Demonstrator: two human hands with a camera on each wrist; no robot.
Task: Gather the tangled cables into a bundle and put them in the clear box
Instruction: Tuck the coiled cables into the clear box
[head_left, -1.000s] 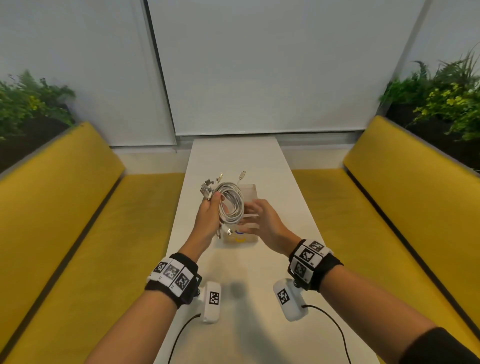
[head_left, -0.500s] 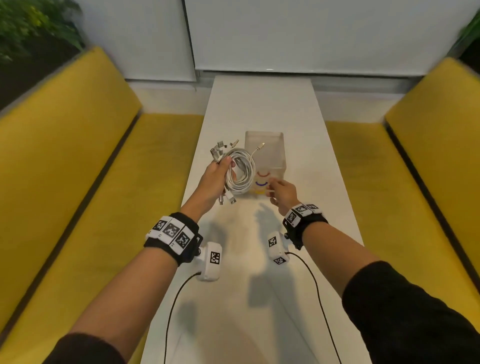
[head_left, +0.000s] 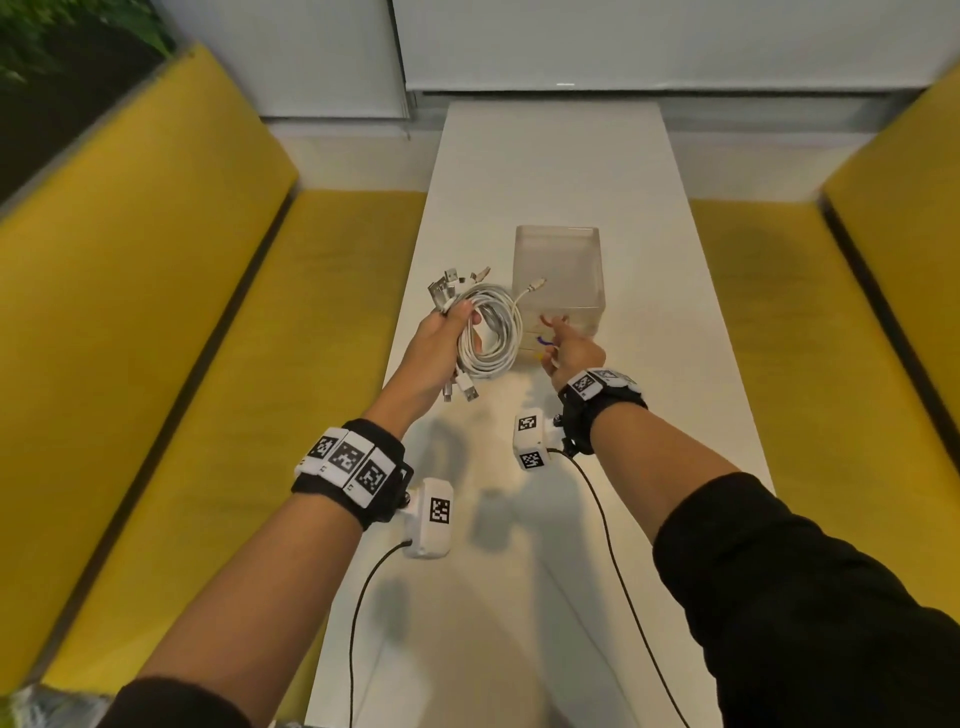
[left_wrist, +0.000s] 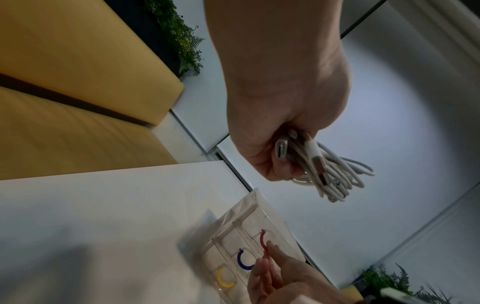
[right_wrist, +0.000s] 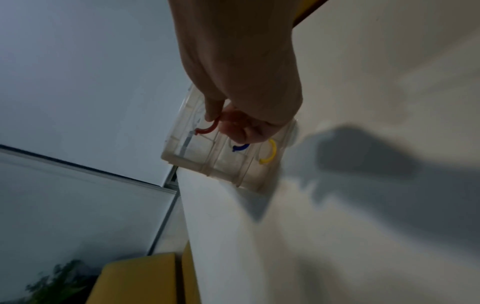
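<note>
Coiled white cables (head_left: 491, 332) gripped in left hand (head_left: 434, 345) above worktop (head_left: 550, 156); red handle (right_wrist: 207, 128) of clear box (head_left: 558, 270) hooked by right hand (head_left: 571, 356) fingers.

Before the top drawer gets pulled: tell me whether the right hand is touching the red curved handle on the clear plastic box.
Touching. The right wrist view shows the right hand with fingers hooked around the red curved handle of the clear plastic box.

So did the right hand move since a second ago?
Yes. The right hand dropped away from the white cable bundle to the near front of the clear plastic box, fingers at its red handle.
</note>
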